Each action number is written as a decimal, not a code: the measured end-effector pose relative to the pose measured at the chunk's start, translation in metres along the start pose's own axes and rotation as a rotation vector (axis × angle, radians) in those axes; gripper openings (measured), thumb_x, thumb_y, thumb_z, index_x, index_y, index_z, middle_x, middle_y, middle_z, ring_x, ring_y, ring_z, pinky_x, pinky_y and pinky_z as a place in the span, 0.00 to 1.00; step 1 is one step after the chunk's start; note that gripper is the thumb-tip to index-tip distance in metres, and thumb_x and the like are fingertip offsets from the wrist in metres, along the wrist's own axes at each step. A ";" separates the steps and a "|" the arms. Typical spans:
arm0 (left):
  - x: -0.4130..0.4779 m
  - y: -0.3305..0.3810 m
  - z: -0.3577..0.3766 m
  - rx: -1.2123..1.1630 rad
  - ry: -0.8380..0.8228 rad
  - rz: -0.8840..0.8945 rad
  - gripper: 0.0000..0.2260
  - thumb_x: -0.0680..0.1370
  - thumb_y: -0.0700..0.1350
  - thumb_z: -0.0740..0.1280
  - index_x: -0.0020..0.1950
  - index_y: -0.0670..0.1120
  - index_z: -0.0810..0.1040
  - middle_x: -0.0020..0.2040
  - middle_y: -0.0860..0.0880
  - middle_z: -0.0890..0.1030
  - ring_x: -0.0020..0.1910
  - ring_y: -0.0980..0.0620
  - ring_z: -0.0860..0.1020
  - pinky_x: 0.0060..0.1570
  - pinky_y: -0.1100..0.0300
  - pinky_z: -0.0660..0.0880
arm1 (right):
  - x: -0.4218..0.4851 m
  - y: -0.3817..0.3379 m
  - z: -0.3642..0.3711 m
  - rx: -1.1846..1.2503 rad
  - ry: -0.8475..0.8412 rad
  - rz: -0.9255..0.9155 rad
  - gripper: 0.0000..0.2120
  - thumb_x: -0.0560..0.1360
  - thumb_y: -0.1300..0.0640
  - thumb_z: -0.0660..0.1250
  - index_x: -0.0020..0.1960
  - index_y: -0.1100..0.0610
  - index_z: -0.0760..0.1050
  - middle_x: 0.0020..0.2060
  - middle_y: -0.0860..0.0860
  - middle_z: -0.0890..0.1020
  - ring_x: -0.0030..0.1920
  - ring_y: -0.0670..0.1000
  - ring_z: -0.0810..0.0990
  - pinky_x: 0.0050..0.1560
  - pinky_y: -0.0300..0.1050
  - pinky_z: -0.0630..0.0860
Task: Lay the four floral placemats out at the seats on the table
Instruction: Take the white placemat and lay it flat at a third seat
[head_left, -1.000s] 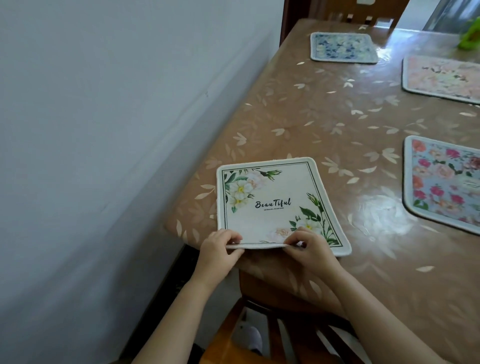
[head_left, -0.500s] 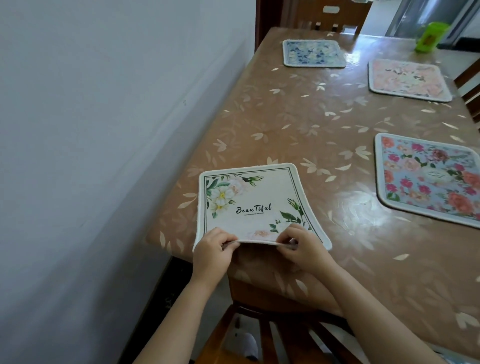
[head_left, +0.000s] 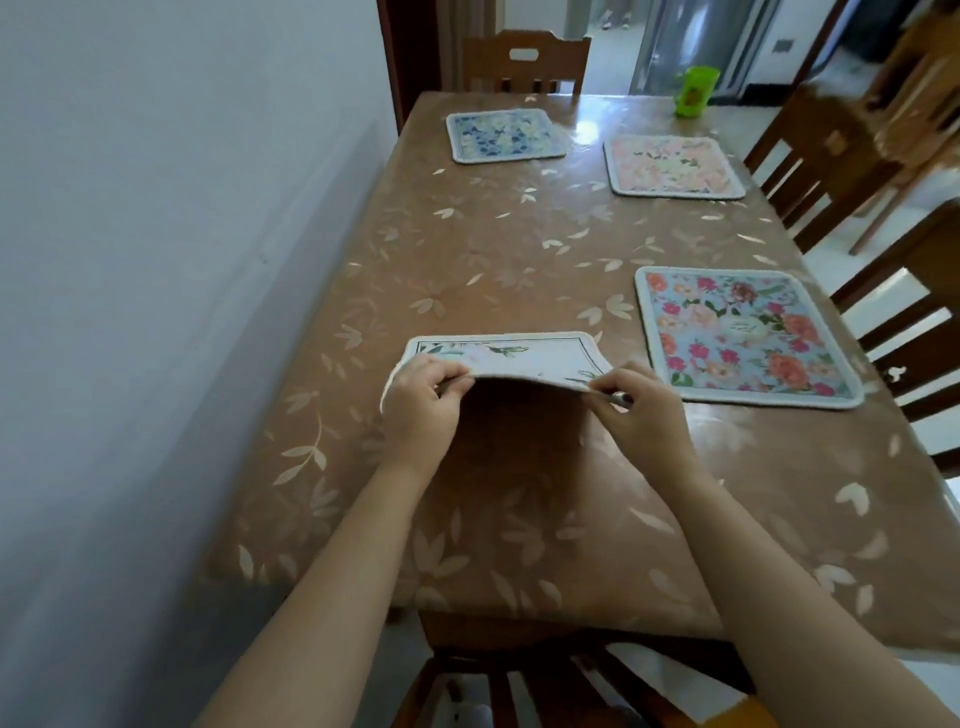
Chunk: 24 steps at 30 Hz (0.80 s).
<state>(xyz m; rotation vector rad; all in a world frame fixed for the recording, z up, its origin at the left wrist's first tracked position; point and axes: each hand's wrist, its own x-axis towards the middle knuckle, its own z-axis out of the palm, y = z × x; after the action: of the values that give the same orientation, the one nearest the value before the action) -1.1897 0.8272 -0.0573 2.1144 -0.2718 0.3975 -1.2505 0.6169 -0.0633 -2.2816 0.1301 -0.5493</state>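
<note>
A white placemat with green leaves (head_left: 524, 358) is lifted at its near edge, its far edge low over the brown leaf-patterned table (head_left: 498, 249). My left hand (head_left: 421, 402) pinches its near left corner and my right hand (head_left: 641, 413) pinches its near right corner. Three other mats lie flat: a blue one with red and pink flowers (head_left: 737, 335) at the right, a pale pink one (head_left: 672, 166) farther back on the right, and a blue-and-white one (head_left: 504, 135) at the far left.
A grey wall (head_left: 156, 260) runs along the table's left side. A green cup (head_left: 696, 91) stands near the far edge. Wooden chairs stand at the far end (head_left: 524, 60), along the right side (head_left: 831, 161) and just below me (head_left: 519, 686).
Both hands have raised the white mat's near edge and carried it away from the table's near edge toward the middle. The view has tilted up, showing more of the table.
</note>
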 end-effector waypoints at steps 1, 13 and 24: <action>0.006 0.004 0.007 -0.016 -0.024 0.036 0.04 0.68 0.35 0.72 0.41 0.40 0.82 0.38 0.52 0.76 0.41 0.51 0.76 0.43 0.58 0.72 | 0.002 0.005 -0.005 -0.001 0.025 0.007 0.04 0.66 0.68 0.73 0.40 0.63 0.79 0.37 0.52 0.77 0.36 0.47 0.74 0.39 0.23 0.68; -0.086 -0.061 0.037 0.040 -0.397 -0.075 0.03 0.68 0.34 0.73 0.40 0.40 0.81 0.34 0.54 0.74 0.37 0.51 0.75 0.39 0.69 0.68 | -0.081 0.066 0.016 -0.028 -0.323 0.283 0.04 0.66 0.66 0.73 0.39 0.60 0.80 0.38 0.50 0.77 0.39 0.49 0.77 0.45 0.38 0.75; -0.122 -0.076 0.028 0.200 -0.481 0.022 0.04 0.68 0.33 0.72 0.40 0.39 0.80 0.38 0.43 0.78 0.41 0.45 0.76 0.42 0.53 0.73 | -0.113 0.066 0.030 -0.141 -0.415 0.159 0.04 0.66 0.65 0.73 0.39 0.60 0.78 0.40 0.53 0.75 0.46 0.55 0.74 0.46 0.46 0.72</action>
<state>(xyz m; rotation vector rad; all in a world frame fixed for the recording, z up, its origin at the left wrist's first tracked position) -1.2713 0.8496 -0.1763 2.3864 -0.5513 -0.0839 -1.3353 0.6202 -0.1674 -2.4441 0.1462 0.0212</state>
